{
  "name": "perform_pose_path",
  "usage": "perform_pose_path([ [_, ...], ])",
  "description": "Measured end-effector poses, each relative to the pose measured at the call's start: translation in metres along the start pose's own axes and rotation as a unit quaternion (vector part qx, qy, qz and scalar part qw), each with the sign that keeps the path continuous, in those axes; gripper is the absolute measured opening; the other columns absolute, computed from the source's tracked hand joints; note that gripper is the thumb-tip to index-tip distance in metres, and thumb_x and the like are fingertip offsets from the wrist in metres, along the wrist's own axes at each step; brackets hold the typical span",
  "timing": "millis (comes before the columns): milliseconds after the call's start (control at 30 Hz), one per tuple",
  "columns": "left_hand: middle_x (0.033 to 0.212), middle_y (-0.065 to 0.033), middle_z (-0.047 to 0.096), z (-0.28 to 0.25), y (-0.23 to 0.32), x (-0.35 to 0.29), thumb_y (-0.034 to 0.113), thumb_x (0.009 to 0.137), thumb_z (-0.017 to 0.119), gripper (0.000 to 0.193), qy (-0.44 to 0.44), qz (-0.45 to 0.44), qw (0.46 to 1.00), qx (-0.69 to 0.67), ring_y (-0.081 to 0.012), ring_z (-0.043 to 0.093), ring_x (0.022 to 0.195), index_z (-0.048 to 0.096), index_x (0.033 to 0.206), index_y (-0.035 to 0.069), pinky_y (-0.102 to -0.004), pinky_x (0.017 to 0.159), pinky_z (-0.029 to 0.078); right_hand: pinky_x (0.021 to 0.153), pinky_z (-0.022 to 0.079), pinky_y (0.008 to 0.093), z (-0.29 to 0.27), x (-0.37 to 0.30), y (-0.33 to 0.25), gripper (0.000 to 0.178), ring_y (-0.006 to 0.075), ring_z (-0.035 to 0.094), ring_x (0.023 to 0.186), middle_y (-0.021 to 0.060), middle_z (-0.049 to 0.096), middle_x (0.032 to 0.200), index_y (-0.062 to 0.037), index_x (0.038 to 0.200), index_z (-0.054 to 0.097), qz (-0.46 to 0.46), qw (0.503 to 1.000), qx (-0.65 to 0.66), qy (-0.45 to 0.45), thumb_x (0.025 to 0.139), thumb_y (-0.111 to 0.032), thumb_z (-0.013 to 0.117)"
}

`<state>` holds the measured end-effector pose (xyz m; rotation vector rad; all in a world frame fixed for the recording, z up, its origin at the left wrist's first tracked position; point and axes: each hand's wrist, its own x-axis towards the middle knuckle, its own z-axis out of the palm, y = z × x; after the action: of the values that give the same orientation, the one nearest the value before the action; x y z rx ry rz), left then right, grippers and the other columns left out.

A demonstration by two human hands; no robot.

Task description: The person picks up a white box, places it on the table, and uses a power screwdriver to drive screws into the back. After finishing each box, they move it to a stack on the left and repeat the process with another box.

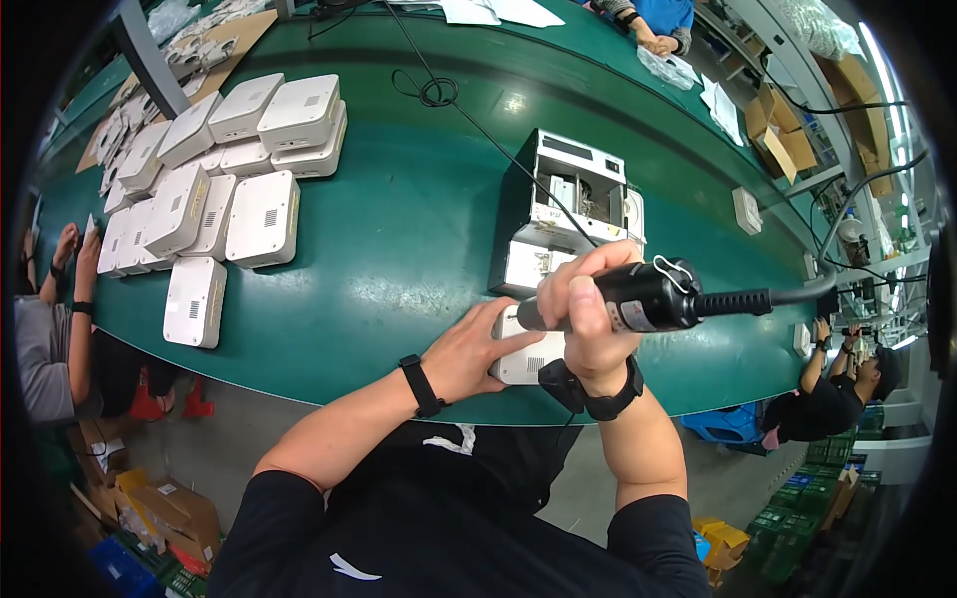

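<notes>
My right hand (595, 317) is wrapped around a black corded electric screwdriver (653, 297). The tool lies tilted, with its tip end toward the left, over a small white plastic box (518, 369) near the table's front edge. Fingers of my left hand (464, 351) grip that box from its left side and over its top. Exactly where the bit meets the box is hard to make out. Just beyond my hands stands an open black-and-white box-shaped device (578, 189) with a compartment in its top and a white tray part in front.
Several white plastic boxes (261, 219) are piled at the left of the green table (399, 254). A thin cable (478, 125) hangs down toward my right hand; a thicker cord (797, 294) trails right. Co-workers sit at the left, far side and right. Cardboard cartons (780, 130) stand far right.
</notes>
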<state>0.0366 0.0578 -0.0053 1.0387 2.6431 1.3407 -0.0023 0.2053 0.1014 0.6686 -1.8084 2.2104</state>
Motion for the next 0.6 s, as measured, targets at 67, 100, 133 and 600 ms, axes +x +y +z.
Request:
perform_pose_path([
  [67, 0.141, -0.0185, 0.037, 0.000, 0.002, 0.000, 0.012, 0.055, 0.089, 0.089, -0.002, -0.002, 1.000, 0.005, -0.0382, 0.045, 0.127, 0.056, 0.136, 0.027, -0.0442, 0.103, 0.045, 0.051, 0.044, 0.0303, 0.003, 0.000, -0.006, 0.018, 0.0137, 0.048, 0.052, 0.0067, 0.051, 0.065, -0.0028, 0.098, 0.043, 0.031, 0.999, 0.020, 0.020, 0.089, -0.005, 0.058],
  [100, 0.141, -0.0184, 0.037, 0.000, 0.003, 0.000, 0.012, 0.055, 0.089, 0.089, -0.003, -0.002, 1.000, 0.008, -0.0382, 0.045, 0.127, 0.056, 0.136, 0.027, -0.0441, 0.103, 0.045, 0.051, 0.043, 0.0327, 0.004, 0.000, -0.008, 0.018, 0.0159, 0.045, 0.051, 0.0081, 0.049, 0.063, -0.0042, 0.099, 0.041, 0.045, 0.998, 0.030, 0.030, 0.090, -0.009, 0.056],
  [133, 0.141, -0.0184, 0.037, 0.001, 0.003, 0.000, 0.012, 0.055, 0.089, 0.089, -0.002, 0.001, 1.000, 0.011, -0.0382, 0.045, 0.127, 0.056, 0.136, 0.027, -0.0441, 0.103, 0.045, 0.051, 0.043, 0.0327, 0.004, 0.000, -0.009, 0.018, 0.0159, 0.045, 0.051, 0.0081, 0.049, 0.063, -0.0042, 0.099, 0.041, 0.041, 0.998, 0.029, 0.029, 0.090, -0.009, 0.056],
  [600, 0.136, -0.0156, 0.044, -0.036, 0.003, -0.028, 0.015, 0.062, 0.086, 0.077, 0.041, -0.068, 0.996, 0.044, -0.0364, 0.055, 0.116, 0.060, 0.133, 0.029, -0.0422, 0.096, 0.051, 0.048, 0.045, 0.0331, -0.032, 0.042, -0.039, 0.010, 0.0179, 0.048, 0.048, 0.0085, 0.050, 0.062, -0.0023, 0.097, 0.049, -0.065, 0.991, -0.030, 0.110, 0.091, -0.009, 0.053],
])
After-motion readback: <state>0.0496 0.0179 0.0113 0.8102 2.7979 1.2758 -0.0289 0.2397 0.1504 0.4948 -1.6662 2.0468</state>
